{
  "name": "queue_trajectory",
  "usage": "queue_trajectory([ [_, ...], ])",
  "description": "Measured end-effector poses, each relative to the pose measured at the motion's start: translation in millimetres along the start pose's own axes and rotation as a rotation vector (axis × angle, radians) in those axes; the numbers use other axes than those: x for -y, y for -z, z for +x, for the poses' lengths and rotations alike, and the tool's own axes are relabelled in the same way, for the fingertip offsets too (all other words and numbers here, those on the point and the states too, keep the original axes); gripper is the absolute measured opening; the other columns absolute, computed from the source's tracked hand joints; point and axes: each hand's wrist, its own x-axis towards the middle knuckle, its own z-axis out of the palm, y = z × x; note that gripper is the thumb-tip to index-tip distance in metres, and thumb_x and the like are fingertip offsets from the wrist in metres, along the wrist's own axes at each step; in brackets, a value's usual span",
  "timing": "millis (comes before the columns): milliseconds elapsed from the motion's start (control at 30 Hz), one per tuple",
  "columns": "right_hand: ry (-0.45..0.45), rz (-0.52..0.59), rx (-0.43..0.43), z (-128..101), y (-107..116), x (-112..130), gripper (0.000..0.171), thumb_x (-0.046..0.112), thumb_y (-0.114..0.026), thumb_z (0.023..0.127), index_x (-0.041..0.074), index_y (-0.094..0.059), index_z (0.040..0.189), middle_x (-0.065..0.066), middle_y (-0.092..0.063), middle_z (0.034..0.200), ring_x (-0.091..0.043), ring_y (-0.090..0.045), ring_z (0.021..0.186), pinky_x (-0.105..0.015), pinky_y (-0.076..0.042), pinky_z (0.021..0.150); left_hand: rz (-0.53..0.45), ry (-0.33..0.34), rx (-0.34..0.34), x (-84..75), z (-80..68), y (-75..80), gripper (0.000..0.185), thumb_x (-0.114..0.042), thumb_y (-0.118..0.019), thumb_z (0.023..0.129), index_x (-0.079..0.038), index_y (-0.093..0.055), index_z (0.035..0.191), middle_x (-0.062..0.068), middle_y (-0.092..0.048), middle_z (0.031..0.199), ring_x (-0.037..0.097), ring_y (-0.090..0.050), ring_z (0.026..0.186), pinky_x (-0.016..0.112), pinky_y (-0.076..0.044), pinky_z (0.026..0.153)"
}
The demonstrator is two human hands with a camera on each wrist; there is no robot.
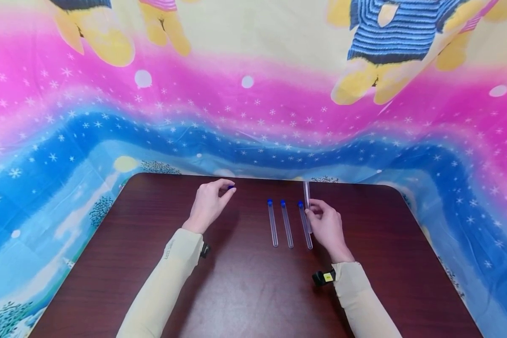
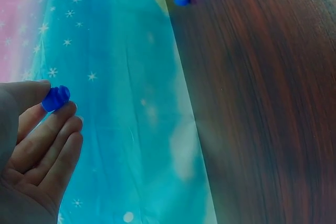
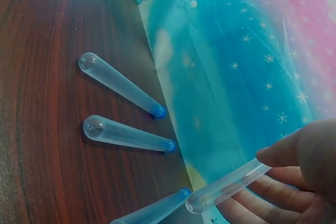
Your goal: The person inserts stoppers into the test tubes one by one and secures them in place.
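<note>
My left hand (image 1: 210, 201) pinches a small blue cap (image 2: 56, 98) between thumb and fingertips, to the left of the tubes. My right hand (image 1: 327, 227) grips a clear test tube (image 3: 231, 184) between thumb and fingers; its rounded end points toward me and its far end reaches the table's back edge in the head view. Three capped test tubes lie on the table with blue caps at the far end: a left one (image 1: 272, 225), a middle one (image 1: 287, 226) and a right one (image 1: 305, 227). The right one lies close beside the held tube.
The dark wooden table (image 1: 245, 291) has rounded back corners. Behind it and along its sides hangs a printed cloth (image 1: 253, 126) in pink and blue with snowflakes. A black strap with a yellow tag (image 1: 327, 277) sits at the right wrist.
</note>
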Motion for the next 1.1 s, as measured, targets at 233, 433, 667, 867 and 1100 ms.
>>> queue_trajectory([
  [233, 0.021, 0.017, 0.005, -2.4, -2.9, 3.4, 0.03, 0.011, -0.069, 0.098, 0.006, -0.067, 0.128, -0.012, -0.072, 0.106, -0.026, -0.072, 0.087, -0.043, -0.059, 0.071, 0.001, 0.009, 0.012, -4.2, 1.5, 0.3, 0.022, -0.023, -0.075, 0.096, -0.011, -0.076, 0.114, 0.006, -0.076, 0.101, 0.016, -0.069, 0.082, 0.034, -0.056, 0.073],
  [433, 0.046, 0.028, 0.011, -4.8, -8.6, 4.4, 0.03, 0.012, -0.072, 0.096, 0.007, -0.069, 0.126, -0.01, -0.072, 0.104, -0.023, -0.071, 0.084, -0.041, -0.059, 0.071, -0.001, 0.007, 0.008, -7.1, 2.4, 0.3, 0.021, -0.022, -0.075, 0.095, -0.011, -0.077, 0.113, 0.005, -0.076, 0.1, 0.015, -0.069, 0.081, 0.033, -0.056, 0.073],
  [667, 0.074, 0.054, 0.016, -7.7, -15.8, 5.3, 0.03, 0.011, -0.074, 0.094, 0.007, -0.07, 0.124, -0.009, -0.072, 0.102, -0.021, -0.071, 0.082, -0.038, -0.059, 0.071, -0.005, -0.002, 0.002, -9.2, 2.3, -0.3, 0.021, -0.021, -0.075, 0.095, -0.011, -0.077, 0.113, 0.004, -0.076, 0.099, 0.014, -0.067, 0.076, 0.031, -0.055, 0.069],
  [867, 0.103, 0.066, 0.024, -10.1, -19.7, 8.6, 0.029, 0.009, -0.075, 0.094, 0.008, -0.071, 0.122, -0.007, -0.072, 0.099, -0.02, -0.07, 0.08, -0.037, -0.058, 0.07, -0.011, -0.029, -0.02, -12.2, 3.1, -0.7, 0.019, -0.022, -0.075, 0.095, -0.012, -0.077, 0.112, 0.003, -0.076, 0.098, 0.014, -0.069, 0.078, 0.031, -0.055, 0.069],
  [1100, 0.116, 0.052, 0.044, -12.3, -26.0, 10.8, 0.029, 0.009, -0.075, 0.094, 0.007, -0.07, 0.122, -0.008, -0.072, 0.1, -0.022, -0.07, 0.081, -0.039, -0.059, 0.071, -0.036, -0.047, -0.029, -15.5, 4.2, -1.4, 0.021, -0.02, -0.076, 0.095, -0.008, -0.077, 0.111, 0.007, -0.076, 0.1, 0.02, -0.071, 0.084, 0.035, -0.056, 0.073],
])
